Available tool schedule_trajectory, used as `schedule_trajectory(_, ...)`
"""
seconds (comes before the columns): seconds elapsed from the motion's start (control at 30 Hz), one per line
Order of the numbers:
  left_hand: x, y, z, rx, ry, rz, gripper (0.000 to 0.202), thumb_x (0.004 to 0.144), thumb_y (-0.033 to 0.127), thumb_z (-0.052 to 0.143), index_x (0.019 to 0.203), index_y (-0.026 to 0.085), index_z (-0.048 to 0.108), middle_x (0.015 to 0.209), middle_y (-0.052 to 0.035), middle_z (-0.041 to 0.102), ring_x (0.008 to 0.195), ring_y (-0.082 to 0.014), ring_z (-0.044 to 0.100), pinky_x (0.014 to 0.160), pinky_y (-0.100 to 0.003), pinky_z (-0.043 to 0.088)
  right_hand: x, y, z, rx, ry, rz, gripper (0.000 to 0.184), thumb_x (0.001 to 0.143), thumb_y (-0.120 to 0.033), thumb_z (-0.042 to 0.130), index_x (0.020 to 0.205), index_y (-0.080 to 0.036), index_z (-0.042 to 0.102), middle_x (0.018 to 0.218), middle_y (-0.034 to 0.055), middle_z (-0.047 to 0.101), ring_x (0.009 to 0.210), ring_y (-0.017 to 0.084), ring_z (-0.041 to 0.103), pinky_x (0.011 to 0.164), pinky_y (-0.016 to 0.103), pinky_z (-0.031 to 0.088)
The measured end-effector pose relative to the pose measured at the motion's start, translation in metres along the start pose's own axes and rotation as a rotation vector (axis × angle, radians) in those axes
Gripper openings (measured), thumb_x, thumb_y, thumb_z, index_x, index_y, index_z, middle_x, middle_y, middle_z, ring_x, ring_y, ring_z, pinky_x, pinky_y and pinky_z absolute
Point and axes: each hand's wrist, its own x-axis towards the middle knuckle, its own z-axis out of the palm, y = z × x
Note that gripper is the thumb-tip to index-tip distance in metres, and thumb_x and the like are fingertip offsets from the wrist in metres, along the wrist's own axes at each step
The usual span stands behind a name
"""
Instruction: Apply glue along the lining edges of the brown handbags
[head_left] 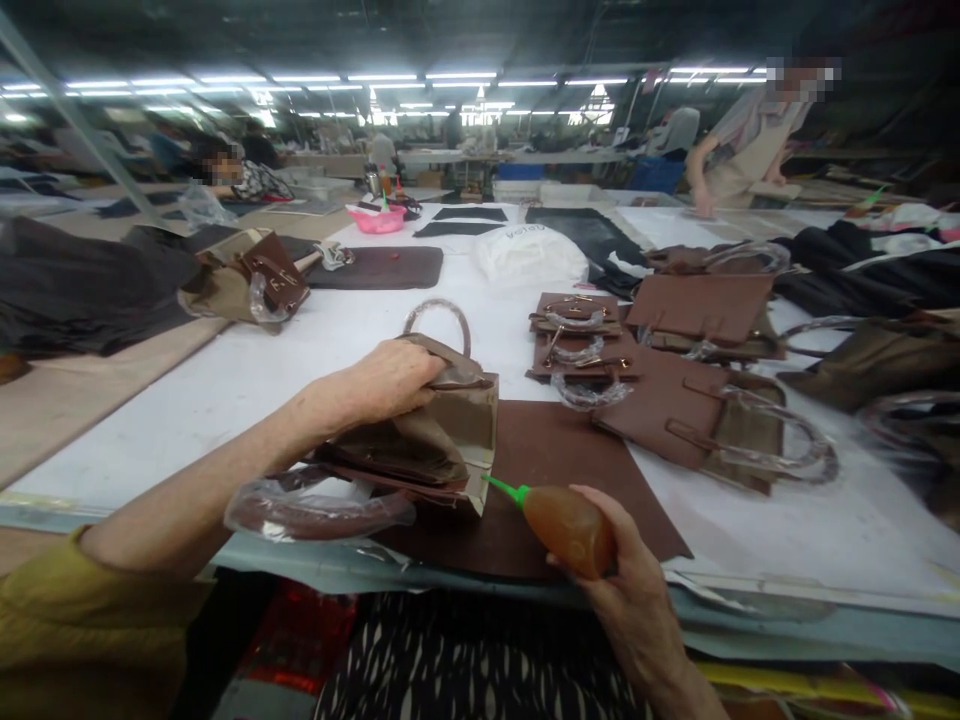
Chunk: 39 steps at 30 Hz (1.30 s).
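My left hand (401, 378) is closed over the far upper edge of a brown handbag (476, 425), its fingertips partly hidden by the fabric. The bag lies open toward me, showing an olive-brown lining, with plastic-wrapped handles at its far and near sides. In my right hand (622, 560) is a squeeze bottle (566, 525) of amber liquid, tilted so that its thin green nozzle points left. The nozzle tip is at the bag's pale side edge; whether it touches cannot be made out. Beneath the bag lies a dark brown sheet (570, 450).
Several brown handbags (701, 305) are grouped on the right, and another bag (255, 275) lies at the left. A white plastic bag (531, 258) and a pink basket (377, 219) are farther back. Dark material (75, 285) is piled at left. A co-worker (750, 145) stands at the far right.
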Motion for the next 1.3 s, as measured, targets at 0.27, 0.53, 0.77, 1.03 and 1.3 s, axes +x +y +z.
schedule_trajectory(0.27,-0.004,0.002,-0.004,-0.039,0.014,0.014,0.015,0.077,0.023,0.052,0.084,0.016,0.063,0.079,-0.0076,0.066,0.073,-0.0213,0.061,0.064,-0.030,0.045,0.010,-0.007,0.000,-0.001,-0.018,-0.164,0.052,0.079,-0.029,0.063,0.125,-0.025,0.039,0.124,0.0085,0.049,0.112,0.026,0.049,0.093,0.037,0.043)
schedule_trajectory(0.53,-0.008,0.009,-0.007,-0.021,0.018,-0.003,0.014,0.078,0.022,0.050,0.079,0.015,0.062,0.077,-0.0089,0.066,0.072,-0.0217,0.061,0.064,-0.030,0.046,0.024,0.000,0.007,-0.023,0.000,-0.063,0.053,0.077,-0.032,0.065,0.123,-0.021,0.041,0.121,0.0097,0.050,0.108,0.026,0.051,0.092,0.037,0.042)
schedule_trajectory(0.77,-0.013,0.010,-0.008,-0.051,0.064,-0.004,0.012,0.078,0.021,0.051,0.077,0.015,0.062,0.076,-0.0082,0.067,0.069,-0.0218,0.061,0.062,-0.031,0.046,0.007,-0.005,0.005,0.049,0.054,0.212,0.055,0.070,-0.045,0.068,0.115,-0.021,0.048,0.101,0.0059,0.062,0.089,0.025,0.061,0.075,0.032,0.050)
schedule_trajectory(1.03,-0.015,0.008,-0.004,-0.065,0.076,-0.005,0.010,0.075,0.018,0.053,0.078,0.015,0.062,0.075,-0.0093,0.067,0.070,-0.0228,0.062,0.062,-0.031,0.046,0.008,-0.023,-0.010,0.436,0.158,0.489,0.046,0.073,-0.051,0.061,0.105,-0.020,0.050,0.088,0.0045,0.064,0.075,0.025,0.062,0.054,0.030,0.051)
schedule_trajectory(1.3,-0.019,0.006,-0.007,-0.098,0.071,0.013,0.013,0.076,0.017,0.050,0.080,0.016,0.063,0.078,-0.0079,0.066,0.074,-0.0218,0.061,0.064,-0.030,0.045,0.053,-0.042,-0.043,0.346,0.245,0.216,0.054,0.065,-0.042,0.071,0.108,-0.022,0.046,0.097,0.0049,0.062,0.088,0.025,0.060,0.075,0.031,0.051)
